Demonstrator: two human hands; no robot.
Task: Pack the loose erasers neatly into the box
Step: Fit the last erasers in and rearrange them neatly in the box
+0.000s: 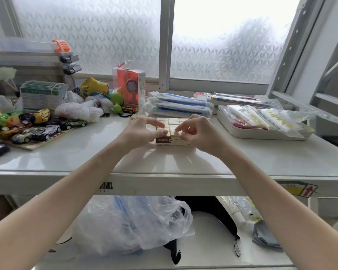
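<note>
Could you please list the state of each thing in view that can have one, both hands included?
Box: open on top, upright on the table.
Erasers: packed in rows inside the box, nearly full.
Left hand: on the box's left side, fingers extended over the erasers.
Right hand: fingers curled, pinching an eraser at the front row.
Loose eraser: on the table behind the left hand.
Orange toy package: upright, closed.

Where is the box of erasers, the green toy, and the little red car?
box (173,141), head view, on its printed front wall.
green toy (116,99), head view, on its round top.
little red car (129,109), head view, on its roof.
</note>
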